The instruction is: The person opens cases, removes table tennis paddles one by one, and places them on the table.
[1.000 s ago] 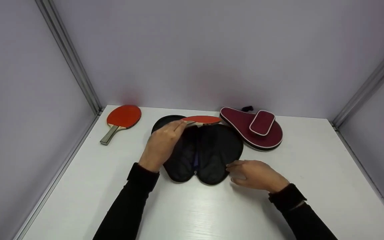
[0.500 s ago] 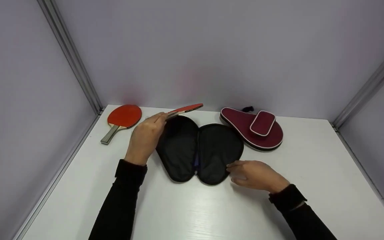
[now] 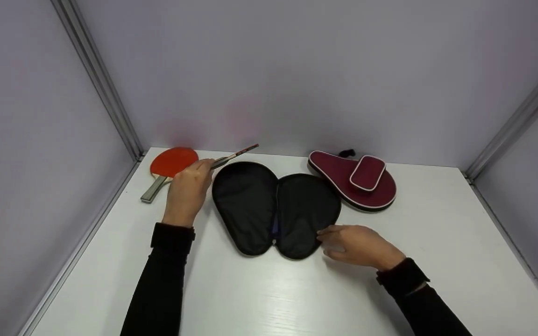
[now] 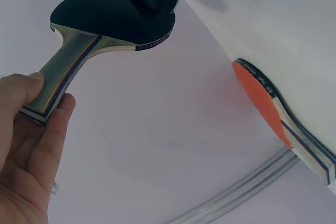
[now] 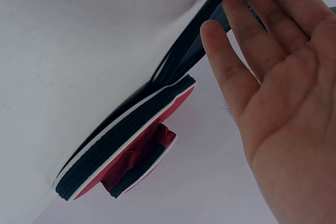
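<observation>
Bathed in soft, diffuse light, with white glare on the table (image 3: 276, 298) between the left hand (image 3: 187, 193) and right hand (image 3: 360, 245), toward the near side; shaded faintly beneath the right hand; tinged pink on the wall (image 3: 269, 74) beyond the left. Dimmer and cooler in both wrist views, with fine detail softened.

Wooden handle (image 4: 62, 72), seemingly cloth case (image 3: 248, 205).

The held paddle (image 4: 97, 20) looks black-faced, its handle (image 4: 63, 74) blue-striped.
</observation>
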A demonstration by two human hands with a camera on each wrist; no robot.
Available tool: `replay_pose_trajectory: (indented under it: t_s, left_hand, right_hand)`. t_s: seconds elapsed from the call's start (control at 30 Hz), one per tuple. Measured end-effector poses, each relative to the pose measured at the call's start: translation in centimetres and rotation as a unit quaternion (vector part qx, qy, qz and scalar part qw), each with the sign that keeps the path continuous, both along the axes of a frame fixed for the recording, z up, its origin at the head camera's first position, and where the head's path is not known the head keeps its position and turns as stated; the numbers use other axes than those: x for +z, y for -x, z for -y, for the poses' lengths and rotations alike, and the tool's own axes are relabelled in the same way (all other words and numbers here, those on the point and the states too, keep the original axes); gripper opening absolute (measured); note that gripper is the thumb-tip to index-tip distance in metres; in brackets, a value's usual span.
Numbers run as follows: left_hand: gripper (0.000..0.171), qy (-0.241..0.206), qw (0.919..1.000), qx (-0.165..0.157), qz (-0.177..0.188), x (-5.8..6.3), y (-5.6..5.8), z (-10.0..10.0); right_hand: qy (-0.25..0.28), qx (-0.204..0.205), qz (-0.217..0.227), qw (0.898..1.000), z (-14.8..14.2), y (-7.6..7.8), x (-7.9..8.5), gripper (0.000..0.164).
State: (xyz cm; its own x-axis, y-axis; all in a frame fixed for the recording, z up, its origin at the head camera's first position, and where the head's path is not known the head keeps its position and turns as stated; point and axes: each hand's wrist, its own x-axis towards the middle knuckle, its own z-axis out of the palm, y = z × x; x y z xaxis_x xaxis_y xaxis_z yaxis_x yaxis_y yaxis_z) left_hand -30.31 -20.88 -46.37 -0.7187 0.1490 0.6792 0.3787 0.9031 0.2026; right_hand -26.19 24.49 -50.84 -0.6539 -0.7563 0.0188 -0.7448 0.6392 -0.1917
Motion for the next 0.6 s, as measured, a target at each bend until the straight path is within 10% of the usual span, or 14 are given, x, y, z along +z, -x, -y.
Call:
replay_pose_trajectory:
  t_s: [0.6]
  left_hand:
    - [0.025,-0.022,0.9958,0.067,0.058,-1.7,0.8,2.7]
  right_hand:
    - [-0.001,0.000,0.000,1.000,0.2,-0.1,0.2,0.033]
